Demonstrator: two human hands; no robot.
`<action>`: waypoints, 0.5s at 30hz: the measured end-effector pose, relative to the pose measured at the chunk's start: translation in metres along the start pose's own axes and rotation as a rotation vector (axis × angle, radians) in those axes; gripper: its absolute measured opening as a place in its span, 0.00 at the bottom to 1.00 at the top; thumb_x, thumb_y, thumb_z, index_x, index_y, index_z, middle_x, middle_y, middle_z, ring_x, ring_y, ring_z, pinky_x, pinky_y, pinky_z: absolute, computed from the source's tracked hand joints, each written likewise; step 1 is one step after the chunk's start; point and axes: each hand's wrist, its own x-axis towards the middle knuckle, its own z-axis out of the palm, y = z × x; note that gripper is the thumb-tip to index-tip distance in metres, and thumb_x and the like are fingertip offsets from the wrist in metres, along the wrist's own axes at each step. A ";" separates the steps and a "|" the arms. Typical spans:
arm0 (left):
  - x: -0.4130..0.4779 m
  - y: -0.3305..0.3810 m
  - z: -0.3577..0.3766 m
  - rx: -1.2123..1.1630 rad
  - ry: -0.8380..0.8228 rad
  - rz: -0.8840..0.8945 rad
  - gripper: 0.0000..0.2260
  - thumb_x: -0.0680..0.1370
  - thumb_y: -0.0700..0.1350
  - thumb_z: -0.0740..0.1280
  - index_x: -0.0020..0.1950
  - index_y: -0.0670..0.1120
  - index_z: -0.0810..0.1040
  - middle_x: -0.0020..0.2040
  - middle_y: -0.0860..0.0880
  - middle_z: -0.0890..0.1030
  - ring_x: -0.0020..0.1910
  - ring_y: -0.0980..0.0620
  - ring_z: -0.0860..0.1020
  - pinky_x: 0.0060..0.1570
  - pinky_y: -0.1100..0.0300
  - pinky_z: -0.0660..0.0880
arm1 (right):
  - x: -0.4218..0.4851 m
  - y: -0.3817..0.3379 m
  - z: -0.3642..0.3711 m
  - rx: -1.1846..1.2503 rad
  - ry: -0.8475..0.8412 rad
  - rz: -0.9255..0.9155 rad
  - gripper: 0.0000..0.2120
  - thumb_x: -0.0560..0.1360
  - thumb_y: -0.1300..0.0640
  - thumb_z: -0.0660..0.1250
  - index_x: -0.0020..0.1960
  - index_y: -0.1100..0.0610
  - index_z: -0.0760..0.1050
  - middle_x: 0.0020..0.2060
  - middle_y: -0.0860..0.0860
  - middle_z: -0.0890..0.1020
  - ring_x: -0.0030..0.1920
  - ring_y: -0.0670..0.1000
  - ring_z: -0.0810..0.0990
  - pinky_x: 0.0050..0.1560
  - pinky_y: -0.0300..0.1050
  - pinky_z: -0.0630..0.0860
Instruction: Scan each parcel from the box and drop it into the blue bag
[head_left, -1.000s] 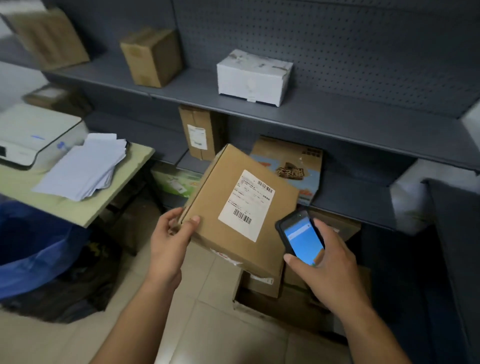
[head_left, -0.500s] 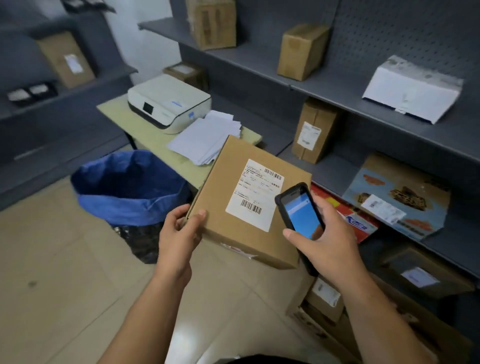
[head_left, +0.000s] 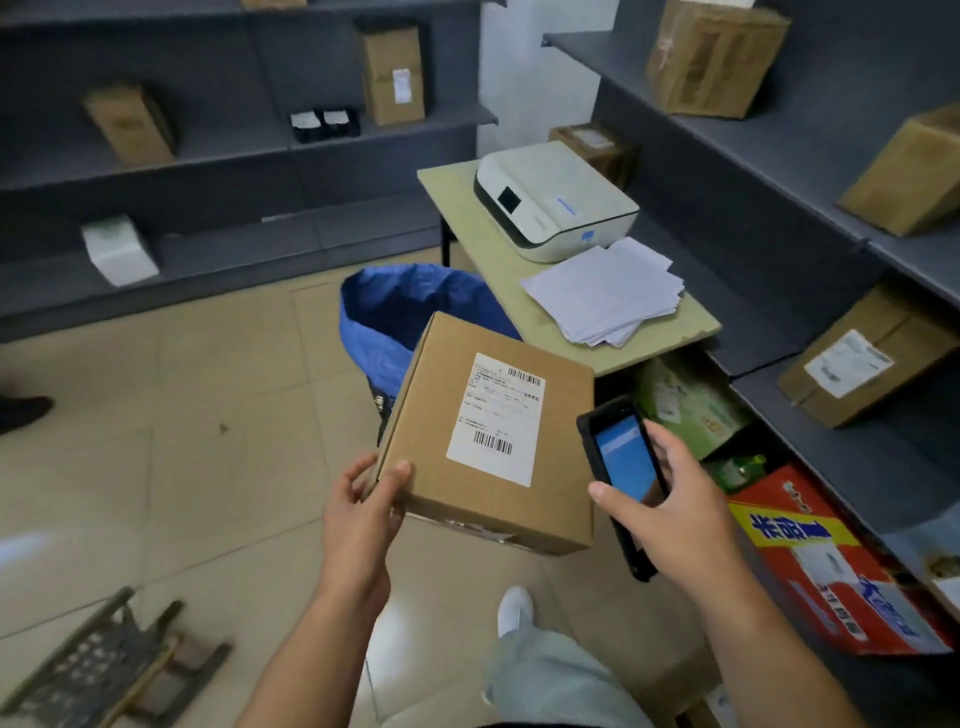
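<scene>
My left hand (head_left: 361, 512) grips the near left corner of a flat brown cardboard parcel (head_left: 431, 415) with a white barcode label on top. The parcel is held in the air, just in front of the open blue bag (head_left: 395, 306), whose near rim it partly hides. My right hand (head_left: 670, 512) holds a black handheld scanner (head_left: 621, 462) with a lit blue screen, beside the parcel's right edge. The box the parcels come from is out of view.
A pale green table (head_left: 467, 208) right of the bag carries a white printer (head_left: 553, 200) and a paper stack (head_left: 605, 291). Grey shelves with cartons run along the right and the back. A red box (head_left: 826, 561) leans at lower right. A small stool (head_left: 111, 670) lies at lower left.
My view has swung left, from the right-hand shelves to the bag and table. The parcel and scanner stayed in my hands, and the parcel is now close in front of the blue bag.
</scene>
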 end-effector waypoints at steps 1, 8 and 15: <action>0.008 0.000 -0.006 -0.004 0.025 -0.006 0.18 0.78 0.44 0.75 0.66 0.50 0.76 0.62 0.46 0.82 0.51 0.56 0.81 0.63 0.47 0.76 | 0.009 -0.002 0.009 -0.005 -0.016 0.002 0.40 0.60 0.36 0.76 0.68 0.34 0.64 0.53 0.24 0.73 0.55 0.28 0.72 0.48 0.34 0.72; 0.081 0.003 -0.012 -0.046 0.117 -0.051 0.19 0.77 0.48 0.75 0.65 0.54 0.76 0.55 0.45 0.79 0.47 0.54 0.79 0.59 0.49 0.79 | 0.092 -0.007 0.058 -0.034 -0.122 -0.015 0.38 0.60 0.36 0.75 0.67 0.32 0.64 0.52 0.27 0.74 0.52 0.30 0.73 0.40 0.27 0.71; 0.146 0.041 0.002 -0.041 0.197 0.001 0.19 0.75 0.50 0.76 0.64 0.55 0.76 0.57 0.47 0.81 0.56 0.51 0.81 0.53 0.49 0.81 | 0.189 -0.025 0.100 -0.043 -0.184 -0.044 0.40 0.63 0.41 0.78 0.71 0.42 0.65 0.58 0.40 0.76 0.56 0.41 0.75 0.51 0.39 0.74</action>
